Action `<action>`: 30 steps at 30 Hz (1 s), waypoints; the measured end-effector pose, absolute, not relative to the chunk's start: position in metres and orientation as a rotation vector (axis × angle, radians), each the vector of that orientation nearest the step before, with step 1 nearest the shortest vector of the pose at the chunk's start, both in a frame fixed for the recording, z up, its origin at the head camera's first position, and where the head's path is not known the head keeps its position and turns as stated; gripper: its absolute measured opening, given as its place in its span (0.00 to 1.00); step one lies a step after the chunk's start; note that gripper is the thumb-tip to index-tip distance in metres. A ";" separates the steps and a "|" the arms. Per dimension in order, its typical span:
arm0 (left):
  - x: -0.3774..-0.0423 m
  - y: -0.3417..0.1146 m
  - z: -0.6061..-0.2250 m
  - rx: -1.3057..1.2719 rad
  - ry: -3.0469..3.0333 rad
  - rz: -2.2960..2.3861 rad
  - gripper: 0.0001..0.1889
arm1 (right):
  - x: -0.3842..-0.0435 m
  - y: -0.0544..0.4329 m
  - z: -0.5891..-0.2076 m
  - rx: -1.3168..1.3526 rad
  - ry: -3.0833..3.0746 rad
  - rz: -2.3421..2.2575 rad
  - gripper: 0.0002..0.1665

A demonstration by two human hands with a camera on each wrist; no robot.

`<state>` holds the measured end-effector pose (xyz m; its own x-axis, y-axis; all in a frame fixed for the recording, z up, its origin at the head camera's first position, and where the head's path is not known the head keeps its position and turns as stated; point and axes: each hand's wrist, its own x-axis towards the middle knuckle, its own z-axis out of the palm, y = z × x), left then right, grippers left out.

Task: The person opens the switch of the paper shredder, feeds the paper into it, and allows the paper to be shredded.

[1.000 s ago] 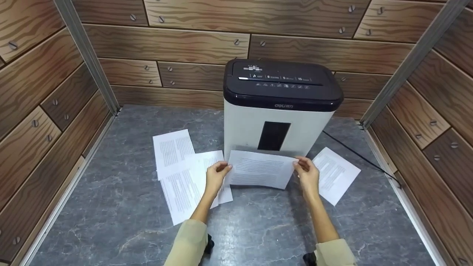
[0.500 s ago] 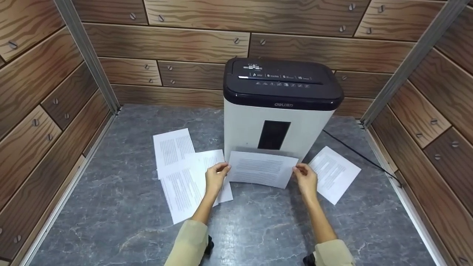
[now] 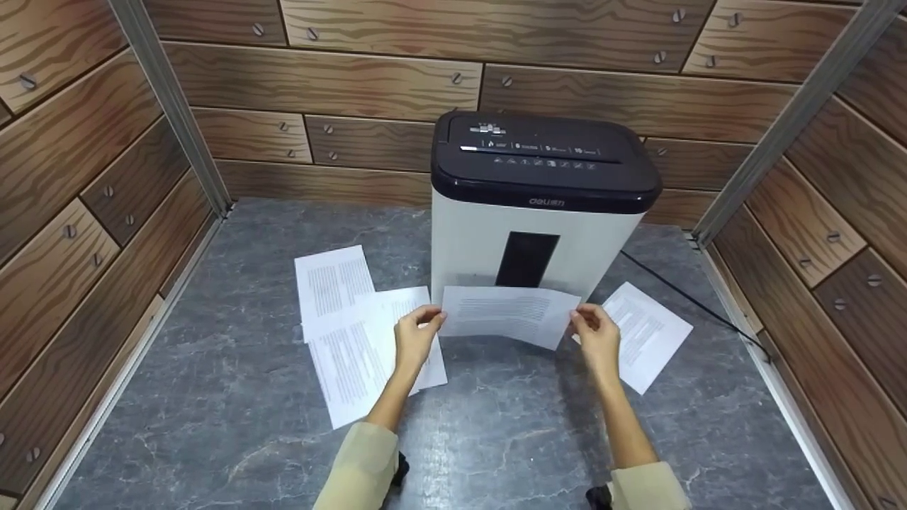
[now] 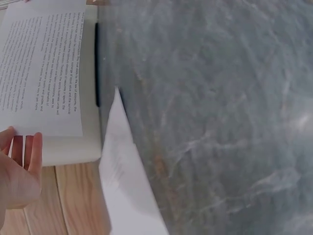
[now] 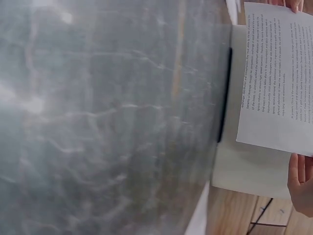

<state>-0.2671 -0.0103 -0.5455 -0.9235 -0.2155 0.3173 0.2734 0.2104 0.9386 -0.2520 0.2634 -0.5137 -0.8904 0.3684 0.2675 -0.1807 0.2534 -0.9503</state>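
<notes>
A printed sheet of paper [image 3: 506, 315] is stretched between my two hands, in front of the white body of a paper shredder [image 3: 468, 234] with a black top. My left hand [image 3: 414, 341] pinches its left edge between thumb and fingers, and my right hand [image 3: 597, 340] pinches the right edge close to the upper corner. In the left wrist view the left hand [image 4: 19, 171] grips the edge of the printed sheet [image 4: 44, 73]. The right wrist view has the right hand [image 5: 302, 183] at the opposite edge of the sheet [image 5: 279, 73].
Several overlapping printed sheets [image 3: 347, 354] lie on the grey marbled surface [image 3: 234, 368] at left. Another sheet [image 3: 648, 340] lies at right, partly behind the right hand. A black cord [image 3: 694, 303] runs from the shredder toward the right wall. Wood-patterned panels [image 3: 340, 78] enclose three sides.
My right hand has shifted slightly right and up with its end of the sheet. The sheet's lower edge has risen and bends a little. My left hand has barely moved.
</notes>
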 end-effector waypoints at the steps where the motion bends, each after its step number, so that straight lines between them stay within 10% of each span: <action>1: -0.266 -0.010 -0.542 -0.054 -2.109 -1.762 0.05 | -0.252 0.264 -0.510 -0.161 -2.085 1.671 0.08; 30: -0.239 -0.008 -0.344 -0.521 -1.610 -1.626 0.03 | -0.225 0.265 -0.322 0.344 -1.475 1.725 0.04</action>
<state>-0.2394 -0.0084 -0.3436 -0.6166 -0.2350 0.7514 0.7536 0.1002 0.6497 -0.2246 0.2646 -0.3215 -0.6252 0.4026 0.6686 -0.7230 0.0237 -0.6904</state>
